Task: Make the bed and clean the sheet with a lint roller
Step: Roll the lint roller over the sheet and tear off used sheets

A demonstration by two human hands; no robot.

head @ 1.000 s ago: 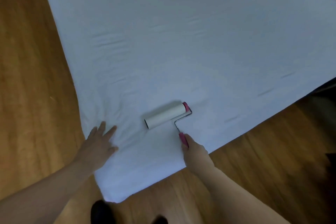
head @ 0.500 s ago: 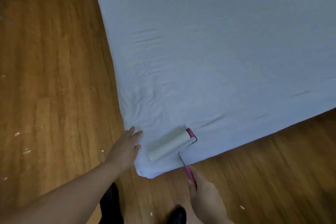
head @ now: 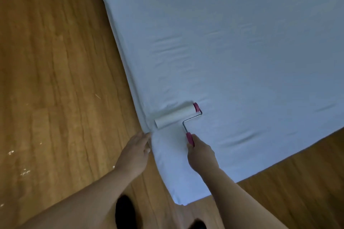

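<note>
A pale blue sheet [head: 242,52] covers the bed and fills the upper right of the view, with a few small creases near its left edge. The lint roller [head: 176,115] lies on the sheet close to that edge: a white roll, a pink end cap, a bent wire arm and a pink handle. My right hand [head: 202,154] is shut on the pink handle, just below the roll. My left hand [head: 135,151] rests flat against the sheet's left edge near the corner, fingers together, holding nothing.
Wooden floor [head: 55,80] surrounds the bed on the left and at the bottom right, with small white specks [head: 25,172] on it. The bed's near corner [head: 181,201] points toward me. My dark shoes [head: 124,212] stand on the floor just below it.
The roller has gone from the corner's tip further up onto the sheet along the left edge. My right hand followed it onto the bed. My left hand stayed at the sheet's edge.
</note>
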